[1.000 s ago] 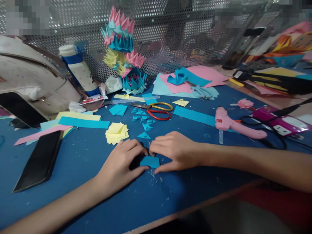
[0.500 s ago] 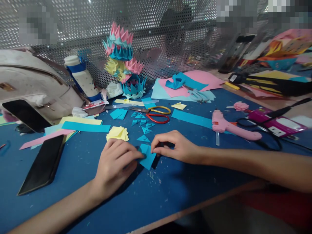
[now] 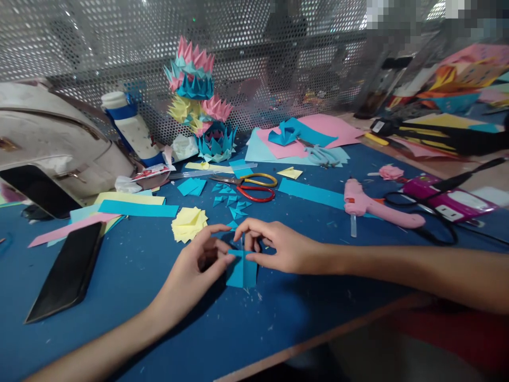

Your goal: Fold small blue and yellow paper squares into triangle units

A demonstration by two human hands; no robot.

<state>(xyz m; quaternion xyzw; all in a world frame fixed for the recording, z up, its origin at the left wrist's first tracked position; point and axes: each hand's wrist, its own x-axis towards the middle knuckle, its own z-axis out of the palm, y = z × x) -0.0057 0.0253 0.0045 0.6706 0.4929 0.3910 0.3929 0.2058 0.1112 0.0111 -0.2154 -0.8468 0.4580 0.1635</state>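
Blue square [image 3: 235, 273], one, in two hands [image 3: 280, 246]

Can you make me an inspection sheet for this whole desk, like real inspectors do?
Surface: blue tabletop, tiny scraps scattered.
Things: creased blue paper under both thumbs; small folded blue pieces beyond.
Clutter: scissors, pink glue gun, yellow paper pile, two phones.
Hands: left hand and right hand bare, at the paper's far edge.
Cables: black cable looping by the purple power strip.
Surroundings: pale bag, bottle, perforated panel behind.
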